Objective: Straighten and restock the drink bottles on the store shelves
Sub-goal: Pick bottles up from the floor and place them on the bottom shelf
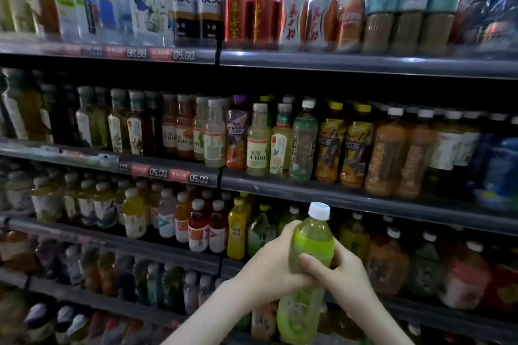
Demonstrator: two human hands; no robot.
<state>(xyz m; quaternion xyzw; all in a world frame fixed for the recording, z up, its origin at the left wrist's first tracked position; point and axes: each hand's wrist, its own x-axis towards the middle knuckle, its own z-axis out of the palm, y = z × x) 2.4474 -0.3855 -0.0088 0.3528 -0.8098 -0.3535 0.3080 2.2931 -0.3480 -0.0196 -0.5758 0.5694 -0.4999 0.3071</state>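
L hand (276, 263) & R hand (340, 272) both curl tight round middle of green bottle (312, 241), near-upright, white cap (319, 210) just below shelf edge (378, 206), hands further below it.

A green drink bottle (309, 244) with a white cap was held nearly upright, its top leaning slightly right, in front of the shelves (350, 196). The left hand (269, 263) and right hand (340, 272) gripped its middle. Shelved bottles (258, 143) stood upright in rows.
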